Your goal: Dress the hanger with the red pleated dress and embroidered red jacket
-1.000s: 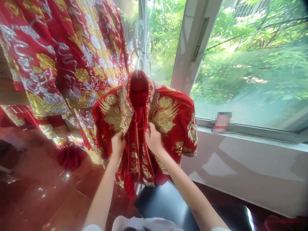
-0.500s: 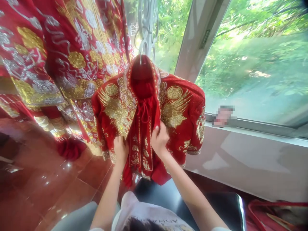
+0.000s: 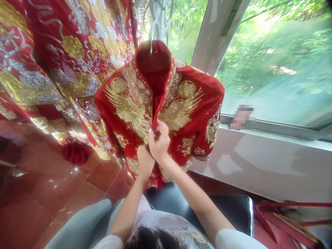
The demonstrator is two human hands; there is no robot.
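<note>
A red jacket [image 3: 186, 103] with gold embroidery hangs on a hanger [image 3: 151, 43] in front of the window. Its two front panels meet at the middle. My right hand [image 3: 159, 140] pinches the front edges together at chest height. Just below it, my left hand [image 3: 144, 160] is closed on the left front panel. Both hands touch each other at the jacket's opening.
A larger red and gold embroidered garment [image 3: 64, 52] hangs at the left, reaching the red tiled floor [image 3: 52, 193]. A black stool [image 3: 228, 211] stands under the jacket. A white window sill [image 3: 272, 135] runs at the right, with a red bag [image 3: 293, 221] below it.
The jacket's front, open before, has been drawn closed. Both hands have come together at its middle, and the view has tilted down and moved nearer.
</note>
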